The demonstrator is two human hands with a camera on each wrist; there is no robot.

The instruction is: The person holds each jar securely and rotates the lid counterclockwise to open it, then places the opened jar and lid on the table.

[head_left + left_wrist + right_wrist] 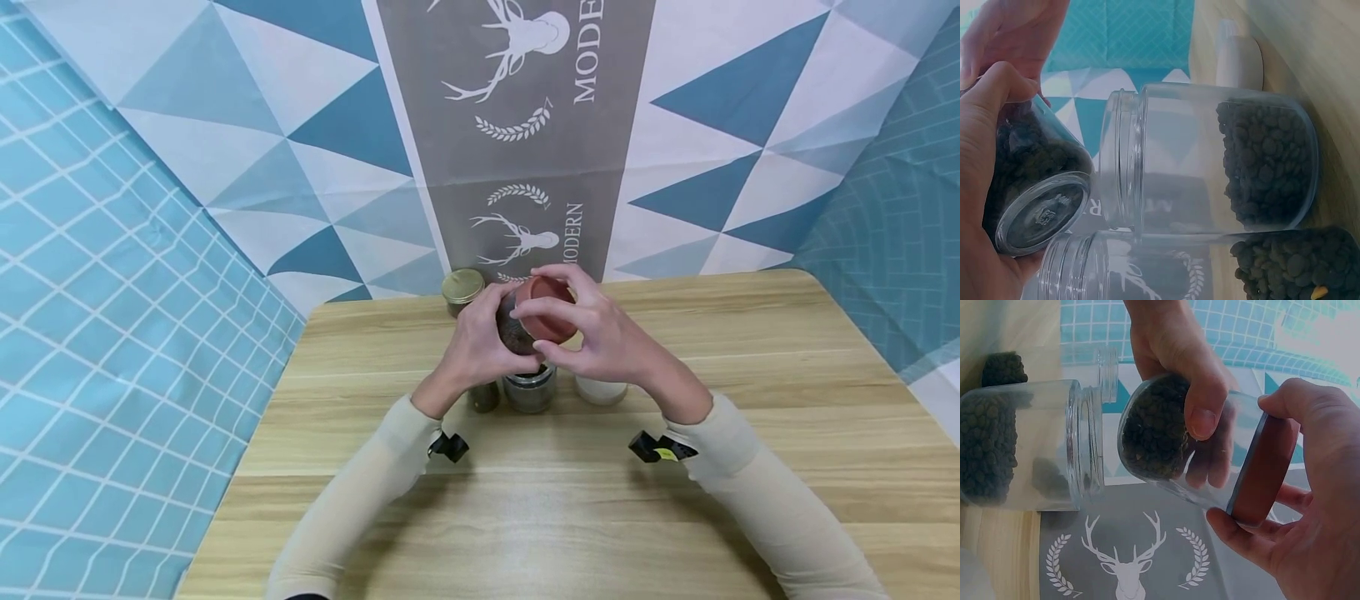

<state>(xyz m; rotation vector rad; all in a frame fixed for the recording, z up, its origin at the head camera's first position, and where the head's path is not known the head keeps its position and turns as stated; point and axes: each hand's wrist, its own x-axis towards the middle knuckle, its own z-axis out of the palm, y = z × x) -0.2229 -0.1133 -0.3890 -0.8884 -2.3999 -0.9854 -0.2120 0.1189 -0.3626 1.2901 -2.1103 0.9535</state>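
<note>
The left hand (480,337) (1179,356) grips a glass jar (1041,181) (1157,428) of dark pellets, tilted above the table. The right hand (600,329) (1316,469) holds a reddish-brown lid (546,310) (1266,469) by its rim, at the mouth of that jar. Whether the lid is fastened, I cannot tell. Below the hands an open glass jar (529,390) (1229,162) (1022,444), partly filled with dark pellets, stands upright on the table, close to the held jar. Another jar (483,396) (1297,262) with dark pellets stands beside it.
A jar with a gold lid (462,286) stands at the back edge of the wooden table (525,500). Right of the open jar is a whitish round object (602,392) (1240,62). Patterned cloth (705,125) hangs behind the table.
</note>
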